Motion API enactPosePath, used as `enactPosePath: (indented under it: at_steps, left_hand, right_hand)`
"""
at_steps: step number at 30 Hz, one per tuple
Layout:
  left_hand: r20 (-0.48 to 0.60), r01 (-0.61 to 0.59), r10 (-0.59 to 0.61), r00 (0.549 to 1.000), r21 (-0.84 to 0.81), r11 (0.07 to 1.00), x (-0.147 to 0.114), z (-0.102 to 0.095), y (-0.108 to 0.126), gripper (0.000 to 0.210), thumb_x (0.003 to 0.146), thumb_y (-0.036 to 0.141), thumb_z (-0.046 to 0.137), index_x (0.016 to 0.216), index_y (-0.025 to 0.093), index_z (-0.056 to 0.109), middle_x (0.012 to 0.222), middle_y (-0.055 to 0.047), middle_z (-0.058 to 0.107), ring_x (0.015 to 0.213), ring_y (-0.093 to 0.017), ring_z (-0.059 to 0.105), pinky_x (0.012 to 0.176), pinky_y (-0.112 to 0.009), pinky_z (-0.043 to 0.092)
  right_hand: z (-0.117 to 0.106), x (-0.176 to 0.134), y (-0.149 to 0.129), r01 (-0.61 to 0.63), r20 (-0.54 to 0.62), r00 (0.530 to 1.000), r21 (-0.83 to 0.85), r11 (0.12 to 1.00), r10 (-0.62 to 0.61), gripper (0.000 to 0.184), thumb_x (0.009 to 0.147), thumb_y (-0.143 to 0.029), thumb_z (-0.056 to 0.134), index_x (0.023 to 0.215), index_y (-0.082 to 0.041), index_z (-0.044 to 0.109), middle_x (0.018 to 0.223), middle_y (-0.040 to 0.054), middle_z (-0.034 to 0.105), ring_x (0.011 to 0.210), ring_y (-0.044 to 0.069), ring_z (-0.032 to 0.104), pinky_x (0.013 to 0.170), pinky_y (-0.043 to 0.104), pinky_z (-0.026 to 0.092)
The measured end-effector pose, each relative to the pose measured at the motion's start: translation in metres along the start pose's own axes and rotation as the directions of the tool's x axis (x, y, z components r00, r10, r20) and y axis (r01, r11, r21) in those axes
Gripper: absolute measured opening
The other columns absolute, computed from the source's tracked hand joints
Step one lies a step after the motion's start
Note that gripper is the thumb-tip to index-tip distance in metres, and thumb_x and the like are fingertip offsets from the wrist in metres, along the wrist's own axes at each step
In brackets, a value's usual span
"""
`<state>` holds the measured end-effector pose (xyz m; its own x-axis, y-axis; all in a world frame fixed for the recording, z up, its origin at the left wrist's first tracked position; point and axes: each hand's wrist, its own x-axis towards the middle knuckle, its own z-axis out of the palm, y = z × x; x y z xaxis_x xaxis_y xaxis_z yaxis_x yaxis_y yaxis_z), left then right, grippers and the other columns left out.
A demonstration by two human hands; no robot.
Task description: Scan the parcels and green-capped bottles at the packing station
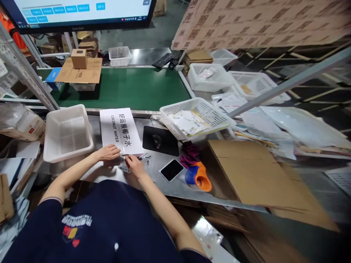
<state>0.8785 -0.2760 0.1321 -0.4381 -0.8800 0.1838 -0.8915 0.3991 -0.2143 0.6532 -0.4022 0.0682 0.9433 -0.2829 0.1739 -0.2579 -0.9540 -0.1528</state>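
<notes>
At workbench (155, 168), L hand (109, 152) is resting palm-down, R hand (135, 166) curling, at near edge of white COCONUT WATER sheet (119, 128), L of mouse pad (168, 144); can't tell if either's pinching. Edge work's apparently progressing; next move's prob. calling for 2 steady hands.

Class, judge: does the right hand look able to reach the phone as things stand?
Probably yes: the phone lies uncovered on the worktop, and nothing tall stands between it and the right hand.
</notes>
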Motion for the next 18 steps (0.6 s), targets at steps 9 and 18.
enactPosePath:
  at_steps: [9, 18]
  left_hand:
    - [-0.141, -0.119, 0.134, 0.981, 0.109, 0.987, -0.005, -0.003, -0.011, 0.022, 0.108, 0.013, 0.053, 0.097, 0.018, 0.072, 0.106, -0.007, 0.078, 0.083, -0.019, 0.063, 0.088, -0.036, 0.051]
    - [0.291, 0.125, -0.057, 0.955, -0.223, 0.967, 0.004, -0.027, -0.004, 0.036, 0.112, 0.013, 0.038, 0.121, 0.013, 0.073, 0.139, -0.016, 0.073, 0.114, -0.024, 0.068, 0.109, -0.042, 0.050]
  right_hand:
    - [-0.002, 0.000, -0.016, -0.118, 0.006, 0.993, 0.009, 0.993, 0.118, 0.029, 0.108, -0.010, 0.049, 0.121, -0.017, 0.074, 0.113, 0.0138, 0.068, 0.101, 0.023, 0.065, 0.067, 0.026, 0.043]
    - [0.000, -0.015, 0.023, -0.182, -0.008, 0.983, 0.085, 0.980, 0.183, 0.039, 0.104, -0.009, 0.046, 0.130, -0.019, 0.073, 0.114, 0.0149, 0.068, 0.104, 0.025, 0.062, 0.068, 0.028, 0.042]
